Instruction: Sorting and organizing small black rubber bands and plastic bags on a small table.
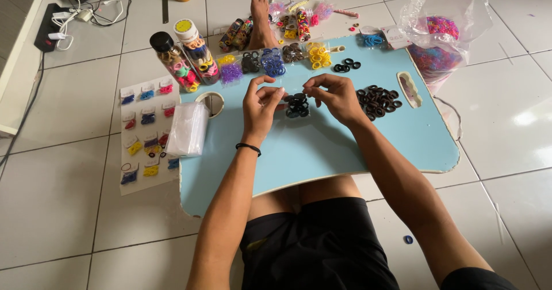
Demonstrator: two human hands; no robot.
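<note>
Both hands are pinching the same small clear packet of black hair ties [297,105] mid-board: left hand [260,107] at its 9 o'clock, right hand [336,97] at 3. Loose pile of black hair ties [378,101] sits further toward 3, nearer the right hand, on the light blue lap board [322,152].

Head view, evenly lit by soft, diffuse daylight, bright overall with no deep shadow. Pale glare patches sit on the glossy floor tiles [526,117] at right, and the clear plastic bag [441,22] carries small highlights; only faint, soft-edged shadows fall beneath the forearms onto the light blue lap table [322,152]. Focus is sharp at centre, with tile joints bowing slightly toward the frame edges from wide-angle distortion.
</note>
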